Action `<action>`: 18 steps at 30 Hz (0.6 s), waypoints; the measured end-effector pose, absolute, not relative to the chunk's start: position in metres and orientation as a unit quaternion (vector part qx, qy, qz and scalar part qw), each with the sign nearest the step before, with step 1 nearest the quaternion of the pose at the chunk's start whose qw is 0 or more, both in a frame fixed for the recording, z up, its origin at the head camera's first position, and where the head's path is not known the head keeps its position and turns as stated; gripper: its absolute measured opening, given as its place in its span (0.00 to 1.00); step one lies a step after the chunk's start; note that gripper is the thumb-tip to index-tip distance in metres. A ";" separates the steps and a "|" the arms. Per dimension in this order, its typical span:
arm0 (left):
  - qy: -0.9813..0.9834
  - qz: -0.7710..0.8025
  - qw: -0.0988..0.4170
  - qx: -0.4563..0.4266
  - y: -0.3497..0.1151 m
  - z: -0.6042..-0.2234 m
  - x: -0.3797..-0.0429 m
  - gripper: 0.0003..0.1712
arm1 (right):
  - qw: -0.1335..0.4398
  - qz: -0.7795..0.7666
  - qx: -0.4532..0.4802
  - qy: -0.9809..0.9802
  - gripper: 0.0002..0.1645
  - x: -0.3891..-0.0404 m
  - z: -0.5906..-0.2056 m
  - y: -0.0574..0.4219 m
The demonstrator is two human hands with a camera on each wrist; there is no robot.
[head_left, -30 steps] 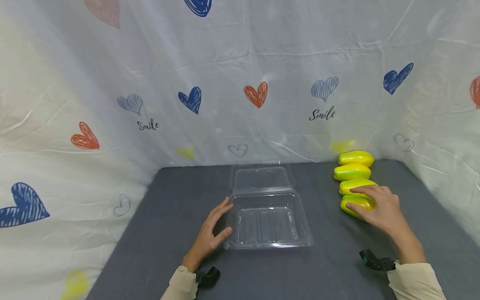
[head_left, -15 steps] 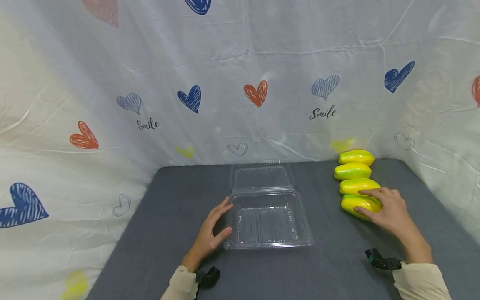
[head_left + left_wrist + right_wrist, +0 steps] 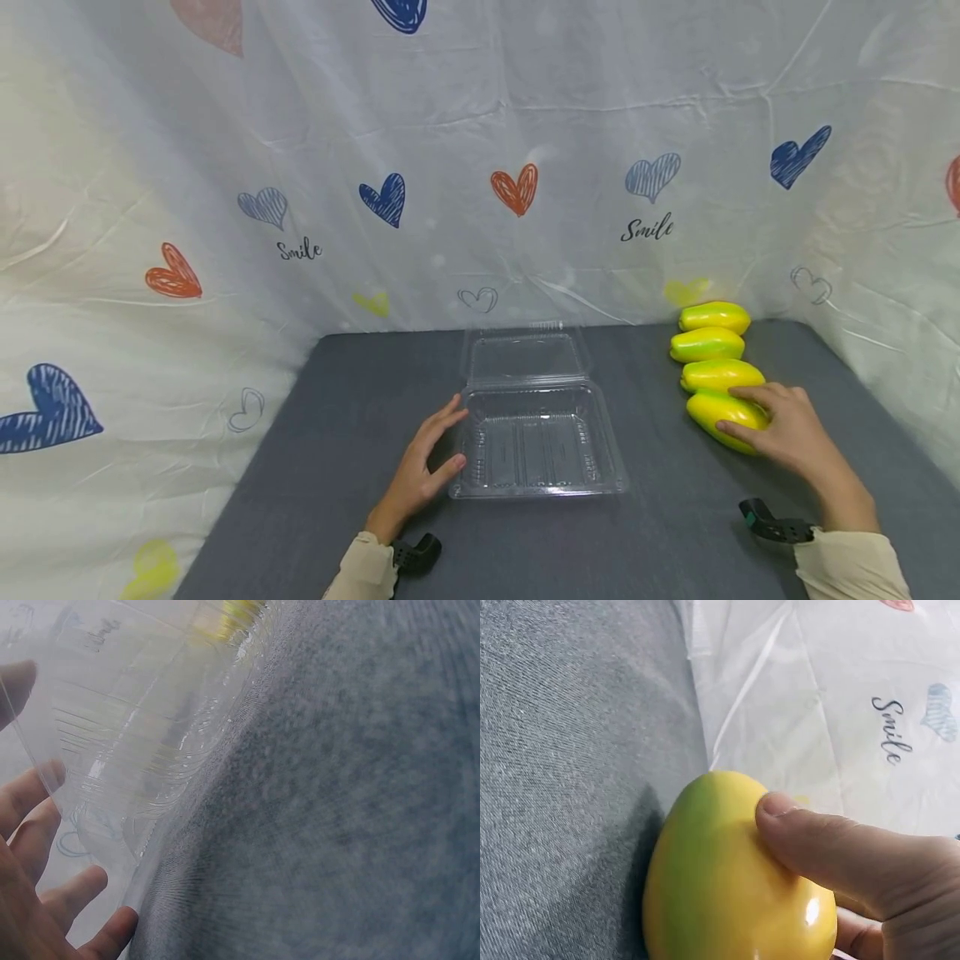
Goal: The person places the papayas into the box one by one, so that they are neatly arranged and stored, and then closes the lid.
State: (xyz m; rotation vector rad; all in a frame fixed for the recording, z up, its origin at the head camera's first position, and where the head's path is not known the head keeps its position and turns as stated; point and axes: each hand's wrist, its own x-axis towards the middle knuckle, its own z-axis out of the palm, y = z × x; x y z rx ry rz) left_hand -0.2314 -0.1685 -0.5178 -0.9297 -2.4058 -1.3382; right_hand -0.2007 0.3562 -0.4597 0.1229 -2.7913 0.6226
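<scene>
At the left we see the left hand (image 3: 420, 467), fingers extended and spread, with fingertips against the left rim of a clear plastic clamshell container (image 3: 536, 492); a black wrist device (image 3: 418, 554) sits below it. The left wrist view adds the ridged wall close up, with blurred lettering behind it. The container's lid (image 3: 525, 357) lies back, opened away from us. On the white curtain (image 3: 442, 108) beyond, we read "Smile" twice among hearts. Farther right, three yellow fruits (image 3: 707, 344) line up on the grey cloth (image 3: 645, 533) behind the nearest yellow-green fruit (image 3: 720, 414), whose right end the right hand (image 3: 798, 433) grips and partly covers. Only the right wrist view shows us its green band and the thumb (image 3: 817, 844) pressed on it, though the fruit mostly hides the other fingers.
</scene>
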 end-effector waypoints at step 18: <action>-0.825 -0.460 0.110 -0.311 -0.167 -0.518 -0.231 0.35 | -0.005 0.218 0.006 -0.976 0.53 -0.197 -0.449 0.368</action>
